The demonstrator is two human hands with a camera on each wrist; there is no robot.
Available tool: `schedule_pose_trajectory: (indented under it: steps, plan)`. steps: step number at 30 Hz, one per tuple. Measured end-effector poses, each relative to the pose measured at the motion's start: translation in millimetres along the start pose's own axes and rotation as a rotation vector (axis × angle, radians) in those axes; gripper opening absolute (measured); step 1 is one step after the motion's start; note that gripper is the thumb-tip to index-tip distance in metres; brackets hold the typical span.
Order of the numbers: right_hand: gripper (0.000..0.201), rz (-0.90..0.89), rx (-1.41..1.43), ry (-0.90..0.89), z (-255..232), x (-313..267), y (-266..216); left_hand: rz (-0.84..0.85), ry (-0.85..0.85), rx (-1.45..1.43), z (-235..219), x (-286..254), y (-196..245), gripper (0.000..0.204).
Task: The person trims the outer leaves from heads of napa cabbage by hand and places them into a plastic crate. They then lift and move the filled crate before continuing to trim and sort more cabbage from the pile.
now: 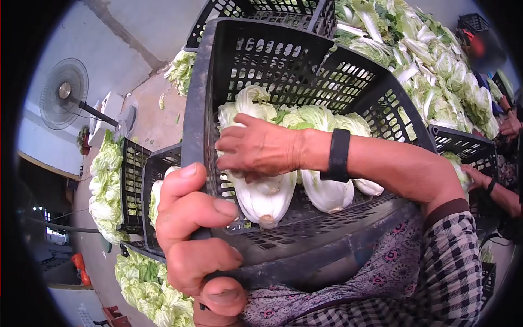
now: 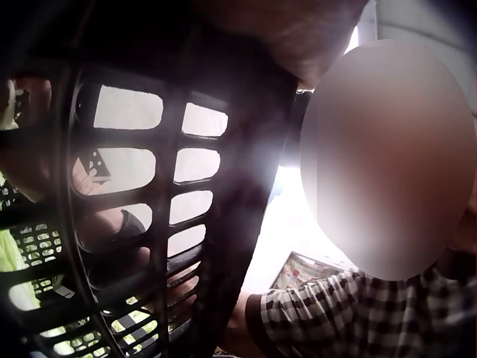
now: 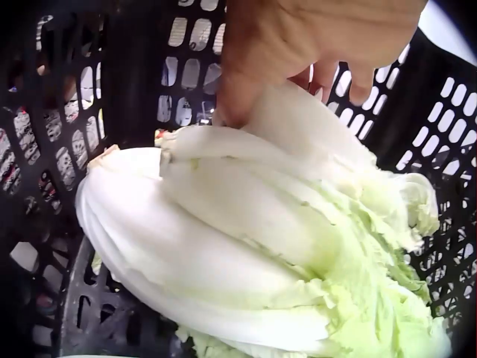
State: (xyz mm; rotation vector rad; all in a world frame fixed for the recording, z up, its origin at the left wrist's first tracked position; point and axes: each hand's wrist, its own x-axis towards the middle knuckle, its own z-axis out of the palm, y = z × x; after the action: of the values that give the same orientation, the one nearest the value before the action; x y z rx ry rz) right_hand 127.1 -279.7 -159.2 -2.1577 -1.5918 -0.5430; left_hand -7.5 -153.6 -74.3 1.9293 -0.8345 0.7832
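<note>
**Two hands at one crate: cabbage being set in place**

We are observing the left hand [image 1: 190, 234] curling its grip around the near rim of the black crate [image 1: 201, 92], tilting it toward the person. The right hand [image 1: 256, 147] is reaching inside, fingers bent over the pale napa cabbage [image 1: 267, 196], which is lying in the crate at its left side, stem end toward the person, just beside a second cabbage [image 1: 327, 191].

We are judging that the step calls for pressing the head snugly against the crate wall and its neighbour, stems aligned, while the left hand is holding the crate firm so nothing rolls.

The right wrist view is showing what the head view is not: the fingertips [image 3: 231, 112] are pressing at the cabbage's [image 3: 223, 224] white ribs near the stem. The left wrist view is giving only the crate's lattice [image 2: 149, 209] against glare.
</note>
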Motion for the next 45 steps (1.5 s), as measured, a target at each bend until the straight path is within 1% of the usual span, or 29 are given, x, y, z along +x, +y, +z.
schedule_pose_trajectory:
  steps: [2,3,4,6,7,10,11,14,15,18,20,22,23,24,25,26,28,29,30,32,33,34,35,36,38,40,41,44,45]
  plan:
    - [0.033,0.066,0.144,0.092,-6,-9,12,-0.001,-0.011,-0.002,-1,0,-1,0.052]
    - [0.035,0.152,0.116,0.157,-15,-13,15,0.000,-0.012,-0.001,-2,0,-1,0.053]
    - [0.041,0.316,0.211,0.126,-26,-19,21,0.002,-0.012,-0.002,-2,1,-2,0.053]
    - [0.049,0.459,0.178,0.244,-29,-27,34,0.006,-0.004,-0.012,0,1,-3,0.054]
    - [0.056,0.512,0.218,0.210,-29,-30,38,0.005,0.002,-0.018,1,1,-4,0.054]
    - [0.061,0.525,0.223,0.149,-20,-33,26,0.006,0.017,-0.036,1,1,-5,0.054]
    - [0.058,0.465,0.244,0.129,-14,-32,21,0.005,0.021,-0.042,1,0,-5,0.054]
    - [0.055,0.425,0.245,-0.224,-26,-18,0,0.021,-0.001,-0.044,-1,1,-6,0.053]
    - [0.049,0.398,0.206,-0.115,-20,-20,2,0.031,-0.002,-0.052,-1,2,-7,0.053]
    - [0.044,0.439,0.220,0.241,-27,-24,36,0.045,-0.005,-0.062,-1,1,-9,0.052]
    - [0.040,0.611,0.478,0.386,-58,-26,49,0.050,-0.017,-0.061,-2,3,-9,0.052]
    - [0.041,0.737,0.710,0.432,-100,-26,39,0.064,-0.015,-0.081,-1,3,-11,0.049]
    - [0.046,0.720,0.725,0.480,-117,-26,33,0.066,-0.014,-0.082,-1,3,-11,0.047]
    - [0.042,0.689,0.696,0.515,-129,-27,28,0.068,-0.014,-0.084,-1,3,-11,0.046]
    - [0.043,0.696,0.637,0.560,-142,-27,20,0.059,-0.004,-0.108,0,3,-12,0.041]
    - [0.044,0.700,0.577,0.604,-154,-27,12,0.062,0.003,-0.116,0,3,-12,0.040]
    - [0.042,0.631,0.603,0.760,-172,-29,-3,0.069,0.023,-0.131,1,3,-13,0.039]
    - [0.044,0.736,0.780,0.703,-191,-33,-20,0.054,0.001,-0.133,-2,2,-13,0.037]
    - [0.040,0.792,0.828,0.788,-194,-34,-31,0.045,0.012,-0.142,-2,1,-14,0.036]
    - [0.045,0.646,0.551,0.705,-196,-50,-39,0.025,0.026,-0.166,0,-1,-15,0.034]
    - [0.046,0.620,0.595,0.720,-193,-49,-50,-0.016,0.006,-0.183,-2,-2,-13,0.033]
    - [0.047,0.590,0.640,0.733,-188,-49,-63,-0.011,0.021,-0.189,0,-1,-12,0.032]
    - [0.048,0.613,0.635,0.647,-188,-51,-72,-0.006,0.036,-0.193,2,0,-11,0.031]
    - [0.047,0.526,0.696,0.644,-176,-53,-73,-0.001,0.052,-0.193,3,1,-11,0.030]
    - [0.046,0.454,0.820,0.562,-163,-52,-82,-0.055,0.021,-0.241,0,1,-8,0.025]
    - [0.046,0.471,0.889,0.587,-156,-44,-93,-0.052,-0.016,-0.263,-3,2,-9,0.024]
    - [0.050,0.502,0.948,0.607,-154,-42,-92,-0.040,-0.021,-0.238,-4,2,-9,0.024]
    - [0.055,0.522,0.938,0.573,-145,-40,-90,0.016,-0.013,-0.187,-1,5,-8,0.023]
    - [0.064,0.512,0.962,0.496,-144,-39,-90,0.042,-0.011,-0.183,0,7,-9,0.023]
